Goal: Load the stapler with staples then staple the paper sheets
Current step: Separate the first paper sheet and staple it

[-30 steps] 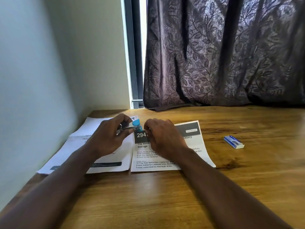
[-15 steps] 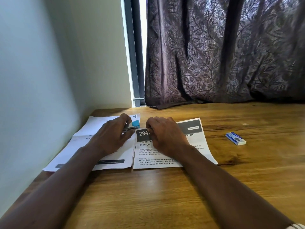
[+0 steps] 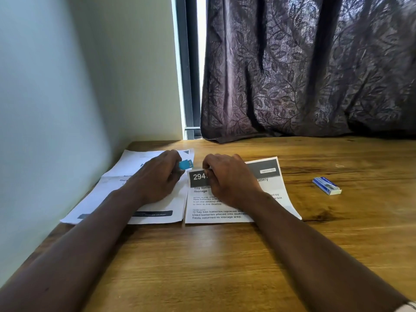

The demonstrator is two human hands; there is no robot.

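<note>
Right sheet (image 3: 278,188): dark header reads "294", title "Toy Batte… Storage", last line "Tools returned to storage area". Left sheet (image 3: 135,158) lies beside it, print too blurred to read. Staple box (image 3: 326,186), blue and white, label illegible, sits well right of the sheets on the table (image 3: 225,255). Left hand (image 3: 157,176) curled round the blue stapler (image 3: 185,164), whose tip pokes out near the right sheet's top left corner. Right hand (image 3: 227,176) palm down on the header, fingers curled; cannot tell whether it pinches anything
</note>
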